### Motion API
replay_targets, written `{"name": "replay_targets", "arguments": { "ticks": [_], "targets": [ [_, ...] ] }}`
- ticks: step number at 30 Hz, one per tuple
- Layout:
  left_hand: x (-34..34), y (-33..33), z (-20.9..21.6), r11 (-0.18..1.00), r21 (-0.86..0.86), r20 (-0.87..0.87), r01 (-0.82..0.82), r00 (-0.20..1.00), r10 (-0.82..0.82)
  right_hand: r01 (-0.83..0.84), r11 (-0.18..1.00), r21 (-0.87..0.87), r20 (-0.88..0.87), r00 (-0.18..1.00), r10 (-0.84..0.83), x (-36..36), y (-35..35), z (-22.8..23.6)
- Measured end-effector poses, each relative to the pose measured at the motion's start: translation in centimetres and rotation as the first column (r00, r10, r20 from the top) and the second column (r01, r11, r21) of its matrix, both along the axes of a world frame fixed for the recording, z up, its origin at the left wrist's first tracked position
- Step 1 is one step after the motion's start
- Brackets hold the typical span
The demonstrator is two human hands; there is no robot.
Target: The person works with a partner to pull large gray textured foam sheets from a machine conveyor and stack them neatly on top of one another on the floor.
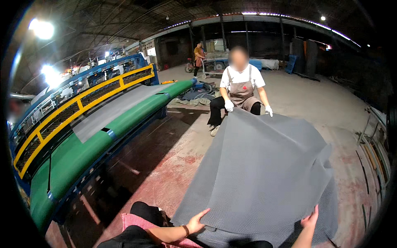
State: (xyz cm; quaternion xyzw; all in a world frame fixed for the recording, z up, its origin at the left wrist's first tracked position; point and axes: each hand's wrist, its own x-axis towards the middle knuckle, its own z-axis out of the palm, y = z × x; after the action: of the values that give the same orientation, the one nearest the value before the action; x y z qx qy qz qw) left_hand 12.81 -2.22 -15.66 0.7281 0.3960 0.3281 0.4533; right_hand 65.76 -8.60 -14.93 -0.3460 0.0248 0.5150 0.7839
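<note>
A large grey textured sheet [264,173] spreads from my knees to a co-worker facing me, with layers overlapping near me. My left hand [195,222] is at its near left edge, fingers and thumb closed on the top layer. At the near right edge my right hand [310,218] grips the same sheet, its thumb toward the middle and its fingers pointing upward. The co-worker's gloved hands [228,105] hold the far edge. Folds and ripples run along the sheet's right side.
To the left stands a long blue machine with a yellow guard rail [80,103] and a green roller bed [87,153], a grey sheet [111,111] over it. Another person [199,58] stands by a cart [215,66] at the back. Racks with bars [374,157] line the right side.
</note>
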Motion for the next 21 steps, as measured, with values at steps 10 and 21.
{"name": "replay_targets", "arguments": {
  "ticks": [10, 21],
  "targets": [
    [-6.7, 1.8, 9.3, 0.858, 0.447, -0.307, -0.254, 0.857, 0.414, 0.746, 0.622, 0.238, 0.935, -0.002, -0.355, -3.1, -3.2, 8.0],
    [-10.3, 1.2, -4.7, 0.706, -0.363, -0.261, -0.608, 0.794, 0.549, 0.454, 0.851, -0.263, 0.153, 0.891, -0.428, -3.6, -9.1, -8.9]
  ]
}}
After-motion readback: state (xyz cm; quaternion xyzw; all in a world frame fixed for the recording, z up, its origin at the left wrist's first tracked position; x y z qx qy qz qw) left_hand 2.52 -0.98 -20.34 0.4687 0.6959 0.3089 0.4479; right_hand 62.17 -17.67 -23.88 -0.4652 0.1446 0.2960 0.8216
